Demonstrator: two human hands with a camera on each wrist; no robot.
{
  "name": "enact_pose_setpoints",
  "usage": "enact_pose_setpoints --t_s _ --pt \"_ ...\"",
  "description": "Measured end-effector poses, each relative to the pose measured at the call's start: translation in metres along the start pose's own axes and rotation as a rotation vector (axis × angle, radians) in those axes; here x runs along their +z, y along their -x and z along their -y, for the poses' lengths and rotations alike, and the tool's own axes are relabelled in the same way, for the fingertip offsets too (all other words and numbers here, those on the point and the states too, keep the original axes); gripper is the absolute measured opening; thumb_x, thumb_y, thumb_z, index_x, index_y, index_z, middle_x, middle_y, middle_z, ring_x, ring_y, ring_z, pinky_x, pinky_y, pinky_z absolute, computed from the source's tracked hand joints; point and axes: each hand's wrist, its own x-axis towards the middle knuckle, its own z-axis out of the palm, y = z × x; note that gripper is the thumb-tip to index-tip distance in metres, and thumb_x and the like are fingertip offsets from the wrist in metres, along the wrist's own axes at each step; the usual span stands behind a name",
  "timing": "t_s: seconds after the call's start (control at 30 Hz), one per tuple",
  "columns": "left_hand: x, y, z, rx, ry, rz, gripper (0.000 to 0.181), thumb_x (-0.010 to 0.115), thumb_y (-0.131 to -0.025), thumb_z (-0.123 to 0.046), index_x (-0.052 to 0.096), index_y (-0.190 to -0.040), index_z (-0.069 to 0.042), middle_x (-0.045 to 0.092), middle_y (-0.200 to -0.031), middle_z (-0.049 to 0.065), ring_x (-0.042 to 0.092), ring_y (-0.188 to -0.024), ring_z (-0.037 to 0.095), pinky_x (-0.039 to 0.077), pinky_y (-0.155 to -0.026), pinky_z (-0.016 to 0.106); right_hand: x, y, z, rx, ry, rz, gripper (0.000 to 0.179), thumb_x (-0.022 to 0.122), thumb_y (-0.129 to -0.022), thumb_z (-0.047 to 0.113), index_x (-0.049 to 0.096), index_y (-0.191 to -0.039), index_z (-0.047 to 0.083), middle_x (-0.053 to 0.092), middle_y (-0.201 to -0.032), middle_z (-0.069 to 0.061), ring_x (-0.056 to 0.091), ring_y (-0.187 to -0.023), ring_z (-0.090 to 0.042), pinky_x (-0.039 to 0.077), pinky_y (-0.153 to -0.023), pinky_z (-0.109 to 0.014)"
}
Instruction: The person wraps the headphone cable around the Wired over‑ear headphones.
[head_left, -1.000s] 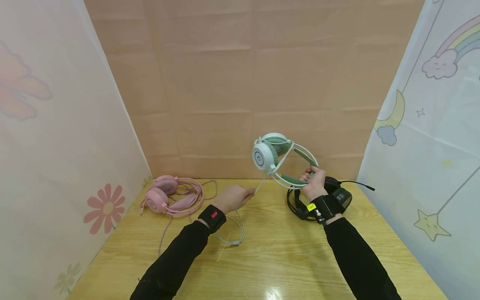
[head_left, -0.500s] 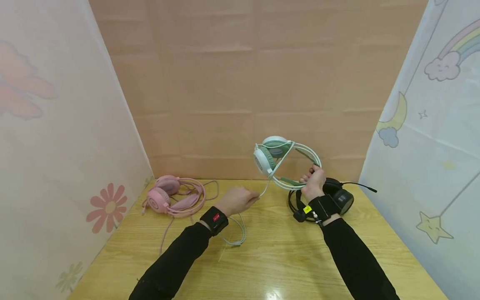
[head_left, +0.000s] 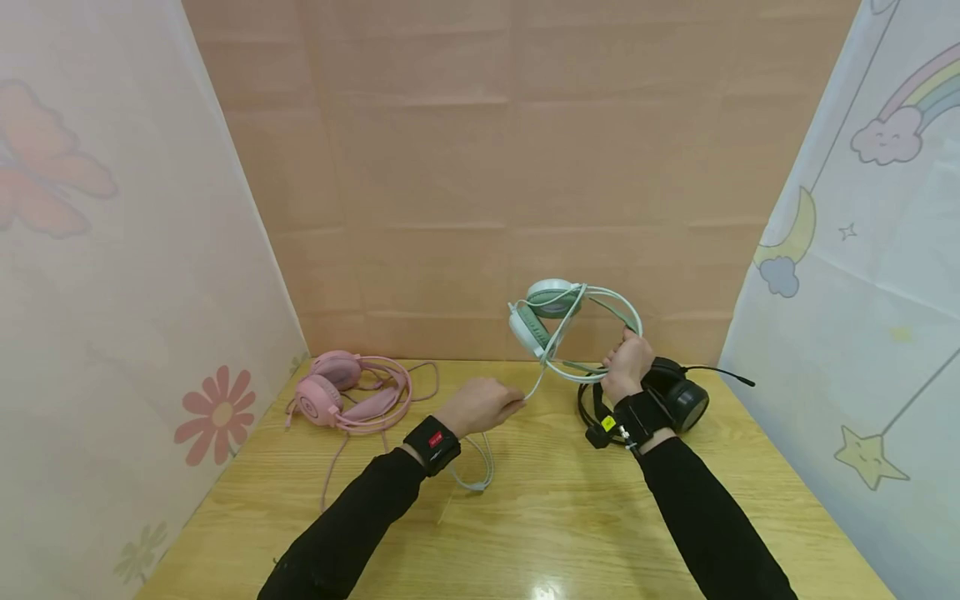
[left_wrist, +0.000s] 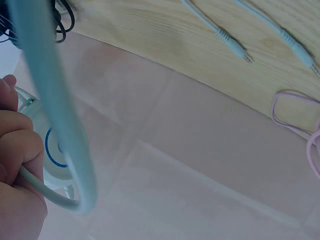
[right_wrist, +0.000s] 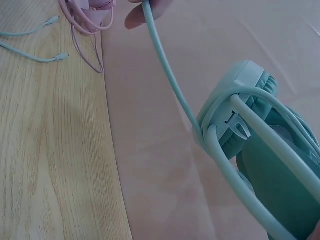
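White and green headphones (head_left: 531, 330) are held up above the back of the table, earcups toward the left. My right hand (head_left: 627, 365) grips their headband. A pale cable (right_wrist: 172, 82) is wound around the earcup end and headband, and a stretch of it runs off to the left. My left hand (head_left: 483, 404) pinches that stretch between thumb and fingers. In the left wrist view the cable loops large in front of the camera, partly covering an earcup (left_wrist: 57, 150). The cable's far part (head_left: 483, 467) lies on the table below the left hand, ending in two plugs (left_wrist: 232, 45).
Pink headphones (head_left: 318, 400) with their own cable lie at the back left of the wooden table (head_left: 540, 517). Black headphones (head_left: 686, 400) with a microphone boom lie under and beside my right wrist. Brown paper (head_left: 420, 275) stands behind; patterned sheets border both sides.
The white and green headphones have lowered slightly and rolled, turning the near earcup's outer face away. My left hand has shifted slightly right and down with the cable, which now bends more.
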Motion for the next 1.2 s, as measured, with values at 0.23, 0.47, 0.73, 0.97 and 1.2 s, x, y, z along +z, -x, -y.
enact_pose_setpoints --t_s 0.23,0.47,0.73,0.97,1.2 --pt "0.001 -0.001 -0.005 0.058 -0.024 -0.039 0.021 0.061 -0.098 -0.026 0.061 -0.078 -0.020 0.053 -0.060 -0.012 0.047 -0.051 -0.003 0.038 -0.052 0.016 0.003 0.001 -0.001 0.006 -0.012 -0.026 0.043 0.045 -0.102 0.018 0.032 -0.061 0.017 0.020 -0.050 0.006 0.013 -0.040 -0.009 0.015 -0.046 -0.026" --pt "0.003 -0.003 -0.006 0.069 0.020 -0.034 0.024 0.060 -0.099 -0.026 0.058 -0.075 -0.021 0.049 -0.060 -0.012 0.044 -0.052 -0.003 0.034 -0.053 0.015 0.001 0.000 -0.002 0.021 -0.001 -0.029 0.043 0.045 -0.103 0.018 0.032 -0.062 0.017 0.021 -0.051 0.006 0.013 -0.041 -0.010 0.014 -0.047 -0.027" --pt "0.001 -0.006 -0.007 0.021 0.011 0.015 0.021 0.059 -0.100 -0.024 0.062 -0.081 -0.017 0.050 -0.061 -0.011 0.041 -0.051 -0.003 0.033 -0.052 0.014 -0.003 0.001 -0.009 -0.157 0.309 0.032 0.037 0.048 -0.103 0.024 0.037 -0.068 0.016 0.027 -0.049 0.007 0.020 -0.040 -0.010 0.020 -0.046 -0.028" --pt "-0.006 -0.008 -0.004 -0.023 0.020 0.020 0.023 0.057 -0.101 -0.028 0.060 -0.081 -0.016 0.047 -0.060 -0.010 0.040 -0.049 0.000 0.031 -0.050 0.015 -0.002 0.000 -0.011 -0.532 0.629 0.039 0.038 0.053 -0.096 0.018 0.031 -0.065 0.014 0.022 -0.059 0.001 0.020 -0.054 -0.018 0.019 -0.061 -0.032" --pt "-0.011 -0.008 -0.004 -0.024 0.027 0.026 0.024 0.055 -0.102 -0.028 0.060 -0.081 -0.017 0.046 -0.060 -0.010 0.039 -0.048 -0.001 0.029 -0.050 0.014 -0.002 0.003 -0.011 -0.736 0.823 0.055 0.020 0.053 -0.087 0.012 0.041 -0.071 0.009 0.027 -0.062 -0.004 0.024 -0.059 -0.025 0.021 -0.064 -0.034"
